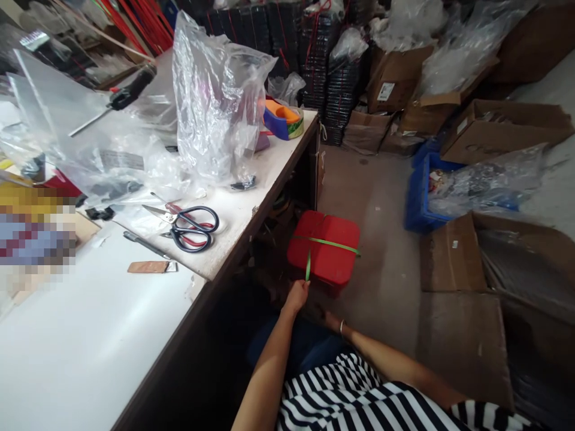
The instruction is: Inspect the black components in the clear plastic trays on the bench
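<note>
A single camera is sitting on the person's head and looking forward and steeply down. The striped shirt (363, 404) is filling part of the bottom edge, close to the lens, and the forearms are reaching away from it. The left hand (297, 296) and right hand (331, 321) are showing just below the middle, with the floor (381, 245) appearing beyond them. The view is taking in the white table (85, 341) from above, along its left side. Cardboard boxes (503, 133) are lining the right side. Black stacks (314, 72) are standing at the top, much farther from the camera.
</note>
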The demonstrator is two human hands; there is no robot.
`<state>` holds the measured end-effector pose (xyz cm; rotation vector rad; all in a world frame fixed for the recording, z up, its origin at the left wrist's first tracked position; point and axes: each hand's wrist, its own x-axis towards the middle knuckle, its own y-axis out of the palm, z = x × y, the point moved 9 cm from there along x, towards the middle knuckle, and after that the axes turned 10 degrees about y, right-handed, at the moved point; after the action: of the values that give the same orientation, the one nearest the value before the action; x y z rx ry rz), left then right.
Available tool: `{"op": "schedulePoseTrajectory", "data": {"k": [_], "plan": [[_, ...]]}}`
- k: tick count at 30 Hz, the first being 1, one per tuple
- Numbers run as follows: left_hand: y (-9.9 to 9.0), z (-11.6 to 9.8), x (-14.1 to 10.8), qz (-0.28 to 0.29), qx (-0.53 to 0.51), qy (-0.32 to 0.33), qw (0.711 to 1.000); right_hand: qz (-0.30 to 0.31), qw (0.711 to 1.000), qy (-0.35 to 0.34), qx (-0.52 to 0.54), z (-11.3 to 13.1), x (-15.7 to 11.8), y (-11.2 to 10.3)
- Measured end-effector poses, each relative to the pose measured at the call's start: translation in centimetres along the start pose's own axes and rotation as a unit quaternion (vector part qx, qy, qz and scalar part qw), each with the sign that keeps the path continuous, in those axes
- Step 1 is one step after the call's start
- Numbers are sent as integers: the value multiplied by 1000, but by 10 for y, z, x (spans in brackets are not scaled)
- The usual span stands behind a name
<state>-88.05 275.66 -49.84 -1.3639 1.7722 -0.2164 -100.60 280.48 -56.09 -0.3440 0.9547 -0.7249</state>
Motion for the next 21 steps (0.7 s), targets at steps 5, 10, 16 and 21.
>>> {"op": "schedulePoseTrajectory", "data": {"k": [5, 10, 16, 21], "plan": [[15, -4, 1, 48, 41, 11, 998, -98, 994, -23, -45, 1, 8, -73], [37, -12, 2, 148, 37, 35, 988, -303, 949, -12, -89, -9, 12, -208], [46, -10, -1, 190, 10, 45, 981, -325, 930, 17, -168, -7, 46, -241], [40, -18, 1, 157, -58, 80, 983, -341, 923, -2, -180, 25, 59, -228]]}}
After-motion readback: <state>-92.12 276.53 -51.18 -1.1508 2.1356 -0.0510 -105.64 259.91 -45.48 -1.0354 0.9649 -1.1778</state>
